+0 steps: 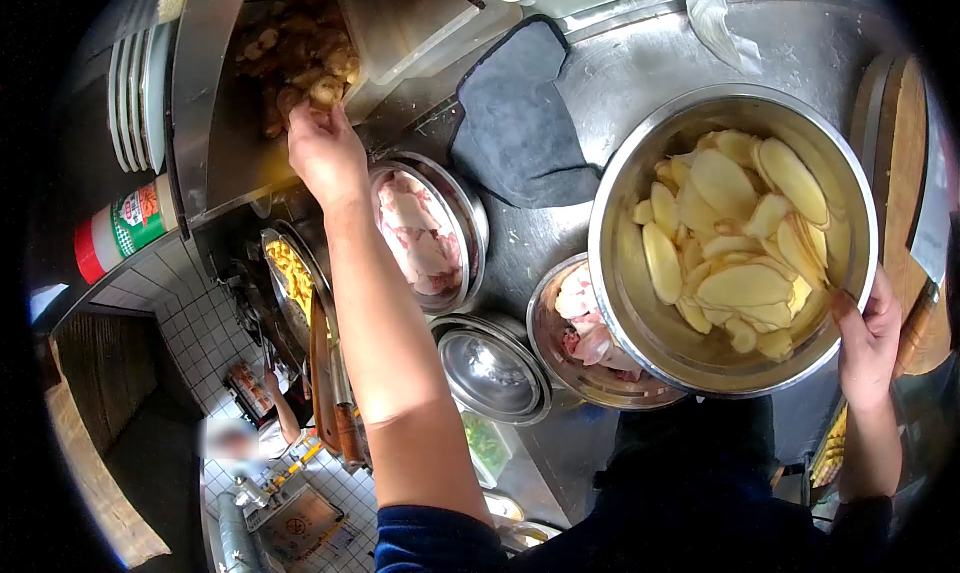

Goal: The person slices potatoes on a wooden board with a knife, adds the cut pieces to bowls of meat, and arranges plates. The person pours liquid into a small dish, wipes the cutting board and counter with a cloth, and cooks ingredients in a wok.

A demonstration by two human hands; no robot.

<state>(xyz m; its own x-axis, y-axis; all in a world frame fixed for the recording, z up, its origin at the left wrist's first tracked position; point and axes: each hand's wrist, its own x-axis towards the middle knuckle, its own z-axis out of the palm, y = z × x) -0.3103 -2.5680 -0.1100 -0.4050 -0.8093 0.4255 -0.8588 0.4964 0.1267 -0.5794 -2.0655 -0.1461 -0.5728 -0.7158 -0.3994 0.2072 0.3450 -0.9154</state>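
The right hand [868,333] is curled around the rim of the big bowl [862,198], with its thumb on the inside and its fingers around the outside. The big bowl is shiny metal, and it has lots of thin yellow slices [745,238] in it, piled on top of each other. The left hand [328,158] is far to the left of the big bowl, with its fingers bent close together. Its fingertips are at some knobbly brown lumps [325,88] in a metal bin [208,93]. I cannot tell if it has hold of one.

Just left of the big bowl, and partly hidden by it, is a smaller bowl [545,338] with pink and white meat [590,328] in it. Next to that, more to the left, shiny bowls [490,368] sit inside one another. Above those, an oval bowl [452,198] is full of pale pink pieces [415,233].

A dark gray cloth [525,118] lies on the counter [640,58], up and to the left of the big bowl. Far left of the big bowl, past the arm, a pan [272,241] has little yellow bits [290,273] in it.
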